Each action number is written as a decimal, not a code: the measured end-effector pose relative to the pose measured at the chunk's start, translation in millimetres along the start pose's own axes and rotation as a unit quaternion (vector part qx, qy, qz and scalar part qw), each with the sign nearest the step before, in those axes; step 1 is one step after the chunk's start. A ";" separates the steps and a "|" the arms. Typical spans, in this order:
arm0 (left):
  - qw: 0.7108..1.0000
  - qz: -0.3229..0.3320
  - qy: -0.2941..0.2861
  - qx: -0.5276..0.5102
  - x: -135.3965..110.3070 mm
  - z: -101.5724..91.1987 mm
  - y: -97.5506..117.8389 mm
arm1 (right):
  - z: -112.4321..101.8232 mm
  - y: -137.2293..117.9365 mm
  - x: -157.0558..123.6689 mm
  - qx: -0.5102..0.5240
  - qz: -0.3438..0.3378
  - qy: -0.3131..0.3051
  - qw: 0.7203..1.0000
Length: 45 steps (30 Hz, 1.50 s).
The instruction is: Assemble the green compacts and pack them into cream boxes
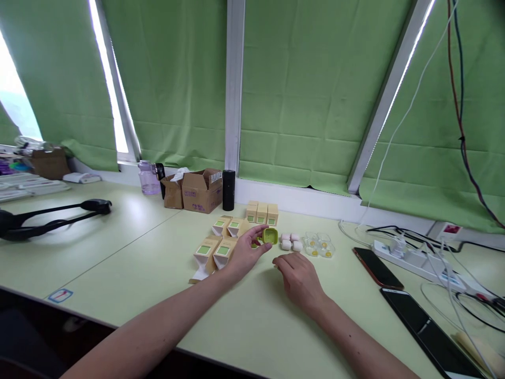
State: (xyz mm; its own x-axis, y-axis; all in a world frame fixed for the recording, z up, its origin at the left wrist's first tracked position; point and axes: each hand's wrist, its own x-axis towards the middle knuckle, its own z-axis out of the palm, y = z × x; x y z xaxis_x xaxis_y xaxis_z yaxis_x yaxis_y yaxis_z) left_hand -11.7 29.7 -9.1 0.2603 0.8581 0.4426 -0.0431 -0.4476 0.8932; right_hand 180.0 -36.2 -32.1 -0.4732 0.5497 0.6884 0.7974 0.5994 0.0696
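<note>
One green cup (270, 236) is being gripped by the left hand (251, 248), above the bench (244, 316); the right hand (295, 275) is facing it, half-curled, contents unclear. Positioning is seemingly underway, probably calling next for steadiness.

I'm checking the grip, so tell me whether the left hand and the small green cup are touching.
Touching. The head view shows the left hand gripping the small green cup between thumb and fingers.

Seven small boxes (203, 251), four pinkish pieces (286, 245), four clear cups (328, 246), one green container (270, 236) (at least)
</note>
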 end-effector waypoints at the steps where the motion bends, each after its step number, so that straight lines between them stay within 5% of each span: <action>1: 1.000 -0.001 -0.001 0.000 -0.1 0.5 0.9 | -3.0 -0.1 0.2 0.036 0.012 0.015 0.999; 4: 1.000 -0.005 0.001 0.005 -1.1 2.5 6.4 | -12.0 1.4 3.7 0.178 0.075 0.084 0.978; 8: 0.999 -0.009 -0.005 0.033 -4.2 5.4 13.3 | -17.6 5.0 9.1 0.355 0.220 0.160 0.895; 13: 0.998 -0.005 -0.021 0.054 -8.3 8.7 15.6 | -14.0 7.6 13.4 0.495 0.353 0.167 0.776; 18: 0.997 -0.004 -0.031 0.063 -10.8 11.4 17.3 | -11.2 8.6 16.1 0.544 0.395 0.162 0.722; 29: 0.994 0.000 -0.028 0.103 -11.5 13.0 18.4 | -12.5 12.4 15.0 0.589 0.405 0.165 0.680; 45: 0.994 -0.006 -0.046 0.100 -12.6 12.9 18.1 | -14.5 7.5 10.9 0.496 0.325 0.172 0.787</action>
State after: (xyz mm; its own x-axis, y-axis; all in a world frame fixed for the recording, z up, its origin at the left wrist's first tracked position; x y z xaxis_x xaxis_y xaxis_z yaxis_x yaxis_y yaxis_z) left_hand -3.3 7.6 0.4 0.3471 0.8408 0.4154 0.1498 -0.4869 0.8605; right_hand 186.2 -34.1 -13.6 0.1782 0.8400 0.5126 0.0647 0.5098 -0.8579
